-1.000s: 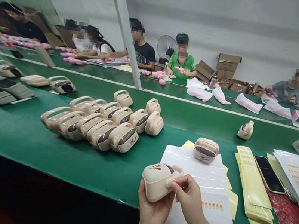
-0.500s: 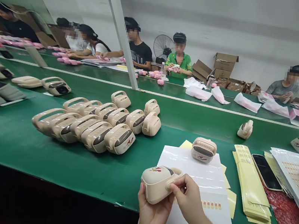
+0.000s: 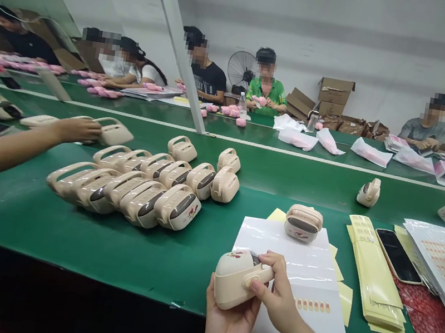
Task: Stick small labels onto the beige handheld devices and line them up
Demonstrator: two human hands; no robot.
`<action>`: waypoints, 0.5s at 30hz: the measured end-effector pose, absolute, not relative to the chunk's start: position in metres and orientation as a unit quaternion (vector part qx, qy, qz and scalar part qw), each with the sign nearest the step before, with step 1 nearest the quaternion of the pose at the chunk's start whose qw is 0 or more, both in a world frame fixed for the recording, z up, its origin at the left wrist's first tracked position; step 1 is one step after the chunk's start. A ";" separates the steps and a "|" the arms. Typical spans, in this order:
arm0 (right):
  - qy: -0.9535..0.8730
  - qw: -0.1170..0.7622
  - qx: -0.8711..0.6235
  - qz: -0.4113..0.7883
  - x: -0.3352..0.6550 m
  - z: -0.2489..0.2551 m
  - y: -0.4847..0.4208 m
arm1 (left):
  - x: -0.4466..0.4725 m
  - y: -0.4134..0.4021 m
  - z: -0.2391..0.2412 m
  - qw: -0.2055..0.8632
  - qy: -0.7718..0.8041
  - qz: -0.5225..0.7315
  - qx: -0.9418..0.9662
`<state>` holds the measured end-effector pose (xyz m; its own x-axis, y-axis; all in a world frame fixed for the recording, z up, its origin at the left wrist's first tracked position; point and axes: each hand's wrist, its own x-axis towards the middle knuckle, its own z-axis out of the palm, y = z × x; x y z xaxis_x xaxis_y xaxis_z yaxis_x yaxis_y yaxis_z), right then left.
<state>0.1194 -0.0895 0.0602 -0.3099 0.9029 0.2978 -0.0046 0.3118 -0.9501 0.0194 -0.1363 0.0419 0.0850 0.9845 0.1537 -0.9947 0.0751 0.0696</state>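
Since earlier, a co-worker's arm (image 3: 10, 147) reached in at the worktop's left edge. Left hand (image 3: 228, 322) cradles the beige handled case (image 3: 232, 280); right hand (image 3: 275, 296) pinches its handle, rightward.

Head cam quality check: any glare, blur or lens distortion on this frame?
Head view: even, soft light, faint shadows. Glare streaks on the white sheet and the clear bags. Wide-angle warp: the belt edge bows and the cream units stretch toward the left. Left hand, right hand and the held unit are sharp; the workers behind are soft, their faces pixelated.
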 end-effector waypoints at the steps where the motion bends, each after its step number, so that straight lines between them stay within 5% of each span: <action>1: -0.639 0.485 -0.344 0.487 0.118 0.059 -0.090 | 0.020 -0.136 0.041 0.734 -0.042 0.673 0.082; 7: -0.595 0.469 -0.404 0.512 0.124 0.049 -0.089 | 0.012 -0.133 0.032 0.736 -0.066 0.665 0.110; 15: -0.816 0.267 -0.454 0.237 0.136 -0.011 -0.126 | -0.015 -0.134 0.019 0.664 -0.038 0.733 0.147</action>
<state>0.1360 -0.1262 -0.0110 -0.4449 0.8679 0.2208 0.6155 0.4754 -0.6286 -0.0155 -0.1342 0.0194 -0.0760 0.9611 0.2657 -0.9832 -0.1165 0.1402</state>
